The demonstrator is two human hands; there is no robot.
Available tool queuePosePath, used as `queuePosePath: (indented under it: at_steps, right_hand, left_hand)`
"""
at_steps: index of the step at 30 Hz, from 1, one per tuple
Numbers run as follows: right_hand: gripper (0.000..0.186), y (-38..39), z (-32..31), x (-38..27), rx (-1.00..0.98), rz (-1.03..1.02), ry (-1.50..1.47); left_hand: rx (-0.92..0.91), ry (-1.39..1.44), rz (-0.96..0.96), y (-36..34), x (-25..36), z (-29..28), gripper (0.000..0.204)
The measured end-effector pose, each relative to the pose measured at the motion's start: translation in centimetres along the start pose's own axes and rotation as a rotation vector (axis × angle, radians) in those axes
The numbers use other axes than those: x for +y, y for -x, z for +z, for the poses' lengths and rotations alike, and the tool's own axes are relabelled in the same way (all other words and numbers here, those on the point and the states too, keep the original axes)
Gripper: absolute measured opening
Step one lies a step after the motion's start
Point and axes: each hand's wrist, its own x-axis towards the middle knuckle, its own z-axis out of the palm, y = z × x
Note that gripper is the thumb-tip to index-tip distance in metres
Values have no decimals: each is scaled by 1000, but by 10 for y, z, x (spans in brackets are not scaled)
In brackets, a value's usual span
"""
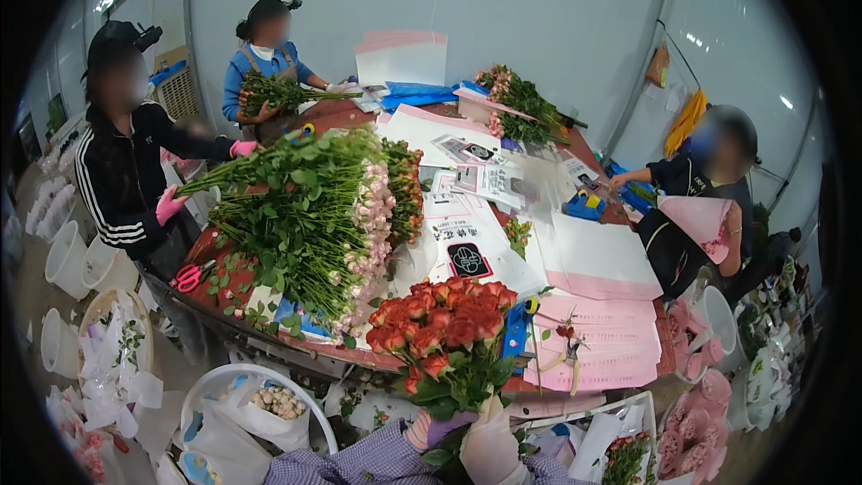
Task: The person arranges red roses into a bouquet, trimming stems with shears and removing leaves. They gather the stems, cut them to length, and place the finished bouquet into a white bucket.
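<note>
A bunch of red-orange roses point(440, 328) stands upright in front of me at the table's near edge, blooms up. My left hand point(442, 428), in a purple glove, is closed around its stems below the leaves. Beside it my right hand point(490, 449), in a pale glove, also grips the bunch; its fingers are partly hidden. The lower stems cannot be seen. Just right of the blooms sits a blue tape dispenser point(515, 332). A large heap of pale pink roses point(305, 216) with long green stems lies to the left on the table.
Pink-edged paper sheets point(597, 341) are stacked at the right, and red-handled scissors point(190, 277) lie left. Co-workers stand at the left, far left and right; one holds a pink-wrapped bunch point(705, 224). A white bucket point(256, 373) and wrapped roses point(696, 436) stand below the table.
</note>
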Motion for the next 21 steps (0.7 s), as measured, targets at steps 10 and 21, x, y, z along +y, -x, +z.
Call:
queuePosePath:
  at_steps: [10,21]
  right_hand:
    - [113,30,-17,111,-525,-11,-646]
    - [44,21,42,39,-686,-210,-522]
  left_hand:
    - [-54,1100,18,-33,-26,-63,41]
    - [544,257,-588,174,17,-118,37]
